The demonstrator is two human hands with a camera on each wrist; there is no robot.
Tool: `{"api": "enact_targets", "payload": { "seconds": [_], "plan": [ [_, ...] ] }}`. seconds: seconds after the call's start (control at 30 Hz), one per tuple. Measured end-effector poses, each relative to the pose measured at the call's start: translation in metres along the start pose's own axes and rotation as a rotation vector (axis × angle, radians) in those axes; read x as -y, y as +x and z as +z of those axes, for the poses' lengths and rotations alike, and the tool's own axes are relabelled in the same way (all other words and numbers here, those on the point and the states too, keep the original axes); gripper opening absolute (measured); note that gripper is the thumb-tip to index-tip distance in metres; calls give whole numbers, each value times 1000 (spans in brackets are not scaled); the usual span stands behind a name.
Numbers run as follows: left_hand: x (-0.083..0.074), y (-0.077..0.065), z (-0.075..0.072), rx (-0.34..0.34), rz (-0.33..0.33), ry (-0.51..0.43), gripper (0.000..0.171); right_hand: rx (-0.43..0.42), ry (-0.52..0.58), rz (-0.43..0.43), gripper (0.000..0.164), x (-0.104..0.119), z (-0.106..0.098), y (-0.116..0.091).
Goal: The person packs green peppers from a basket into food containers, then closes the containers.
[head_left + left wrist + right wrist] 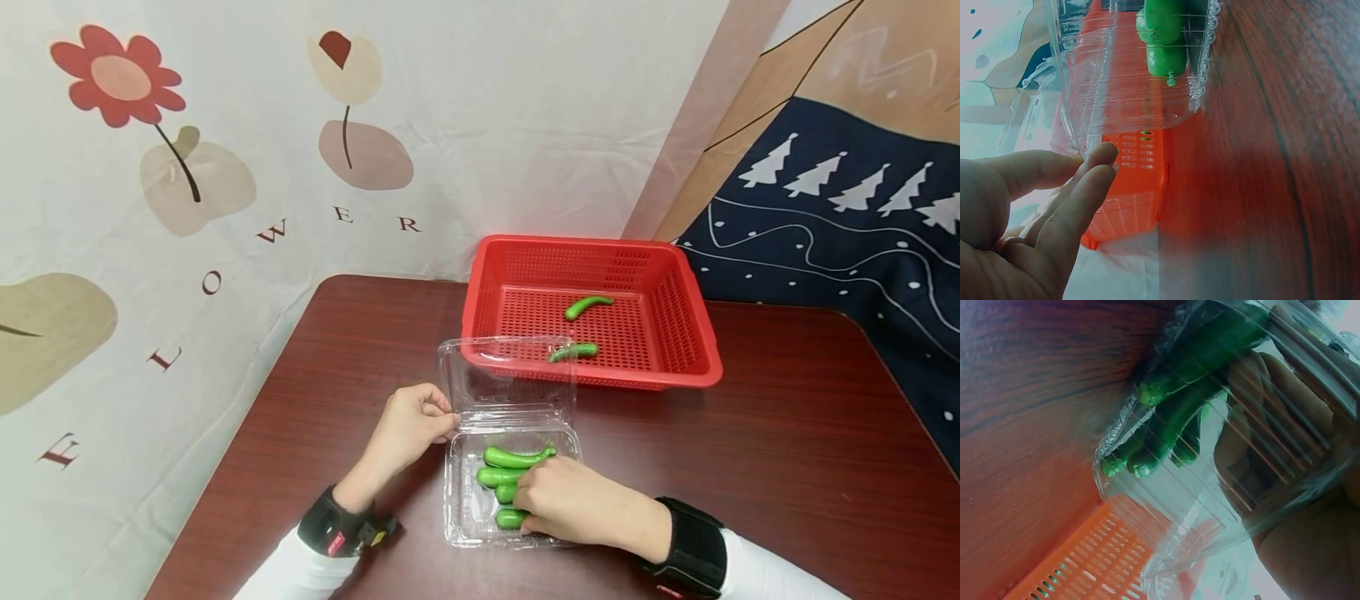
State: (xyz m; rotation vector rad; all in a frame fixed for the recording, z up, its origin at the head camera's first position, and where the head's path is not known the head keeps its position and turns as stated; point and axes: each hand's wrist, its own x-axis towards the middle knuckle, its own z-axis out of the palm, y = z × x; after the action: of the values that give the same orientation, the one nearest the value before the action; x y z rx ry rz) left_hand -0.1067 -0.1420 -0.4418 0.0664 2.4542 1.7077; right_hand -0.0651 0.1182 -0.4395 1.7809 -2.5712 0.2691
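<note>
A clear plastic clamshell box (457, 517) lies on the table with its lid (480, 375) raised, leaning towards the basket. Several slim green cucumber-like vegetables (498, 477) lie side by side in its base; their rounded ends (1154, 394) show through the clear wall in the right wrist view. My left hand (411, 425) pinches the box's left edge at the hinge, thumb against fingertips (1104, 153). My right hand (573, 500) reaches into the base from the right. Its curled fingers hold the nearest vegetable (512, 519), whose right part they hide.
Behind the box stands a red perforated basket (708, 367), its front rim behind the clear lid. Two similar green vegetables (587, 307) lie inside it. The dark wooden table (787, 433) meets a printed cloth backdrop (525, 125) at the back.
</note>
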Motion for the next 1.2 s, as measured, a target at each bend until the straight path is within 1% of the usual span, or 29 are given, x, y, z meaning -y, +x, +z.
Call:
{"api": "enact_targets", "payload": {
  "seconds": [0.17,0.4,0.5,0.7,0.9,1.2],
  "plan": [
    [0,0,1,0,-5,9,15,-43,-23,-13,22,-1,-6,-2],
    [0,0,1,3,0,-6,15,-105,42,12,26,-5,-20,-3],
    [-1,-1,2,3,-1,-20,15,-156,51,-1,24,-9,-26,-4],
    [-1,-2,2,-7,-9,-37,15,-254,21,-31,22,-18,-41,-6],
    [0,-1,2,-3,-5,-35,15,-281,49,10,23,-28,-65,-6],
    [-1,-2,1,0,-3,-35,15,-351,73,67,33,-44,-98,-4]
  ]
}}
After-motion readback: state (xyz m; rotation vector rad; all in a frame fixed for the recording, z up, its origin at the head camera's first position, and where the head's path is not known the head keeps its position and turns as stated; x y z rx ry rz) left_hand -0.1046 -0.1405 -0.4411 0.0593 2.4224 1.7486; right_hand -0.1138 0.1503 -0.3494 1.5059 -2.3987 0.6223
